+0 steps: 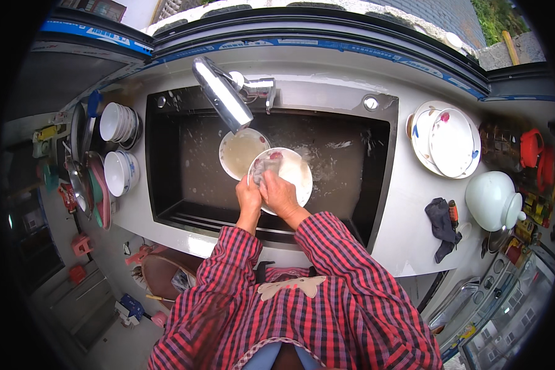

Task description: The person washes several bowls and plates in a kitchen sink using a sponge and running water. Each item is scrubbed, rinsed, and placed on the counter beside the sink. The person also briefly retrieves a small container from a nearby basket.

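Note:
A white plate with red floral marks (298, 178) is tilted over the sink, its left rim in the grip of my left hand (249, 196). My right hand (279, 192) presses a wet greyish cloth (267, 169) against the plate's inner face. The two hands are close together, and the fingertips under the rim are hidden. Behind this plate, a second white dish (241, 150) holds cloudy water. It sits in the dark sink (203, 185), below the spout of the chrome faucet (229, 104). Murky water with patches of foam covers the sink bottom.
Stacked bowls (113, 122) and more bowls (118, 173) stand on the counter left of the sink. To the right are stacked plates (453, 143), a pale lidded jar (490, 201) and a dark cloth (440, 226). A window frame (305, 34) runs behind the faucet.

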{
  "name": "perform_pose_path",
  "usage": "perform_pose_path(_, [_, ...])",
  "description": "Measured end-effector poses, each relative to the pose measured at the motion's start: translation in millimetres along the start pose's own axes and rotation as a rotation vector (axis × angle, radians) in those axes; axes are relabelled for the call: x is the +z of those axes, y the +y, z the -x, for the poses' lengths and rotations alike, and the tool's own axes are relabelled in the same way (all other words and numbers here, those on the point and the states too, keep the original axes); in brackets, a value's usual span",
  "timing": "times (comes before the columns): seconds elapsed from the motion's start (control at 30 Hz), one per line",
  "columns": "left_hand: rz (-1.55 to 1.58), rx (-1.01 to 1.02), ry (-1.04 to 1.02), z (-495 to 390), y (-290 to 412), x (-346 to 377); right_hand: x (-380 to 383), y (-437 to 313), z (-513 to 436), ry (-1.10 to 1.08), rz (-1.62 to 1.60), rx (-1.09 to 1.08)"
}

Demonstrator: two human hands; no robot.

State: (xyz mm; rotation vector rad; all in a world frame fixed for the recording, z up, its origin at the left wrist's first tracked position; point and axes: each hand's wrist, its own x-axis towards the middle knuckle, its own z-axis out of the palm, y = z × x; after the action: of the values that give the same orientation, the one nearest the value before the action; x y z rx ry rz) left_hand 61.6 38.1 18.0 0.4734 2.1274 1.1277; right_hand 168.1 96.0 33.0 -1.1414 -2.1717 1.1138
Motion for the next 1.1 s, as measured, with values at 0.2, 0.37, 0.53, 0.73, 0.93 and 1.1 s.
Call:
perform_pose_path(0.2, [-0.062,-0.071,-0.005,14,-9,4,-12,42,-24,0.084,0.281,-0.029])
perform_pose_path(0.37, [-0.197,-0.090,-0.013,27,-9,16,-54,96,-35,-0.014,0.613,-0.419])
perform_pose_path(0.53, [-0.339,-0.030,0.034,14,1,-7,-100,157,-43,0.249,0.721,0.178])
perform_pose_path(0.73, [-0.471,0.019,-0.033,-5,5,-3,-86,148,-21,-0.098,-0.547,0.630])
perform_pose_path(0.93, [-0.113,-0.152,-0.258,-5,14,7,-40,24,-8,-0.168,-0.470,-0.076])
perform_pose_path(1.1, [0.070,-0.108,-0.221,17,10,4,-7,28,-36,0.132,0.134,-0.073])
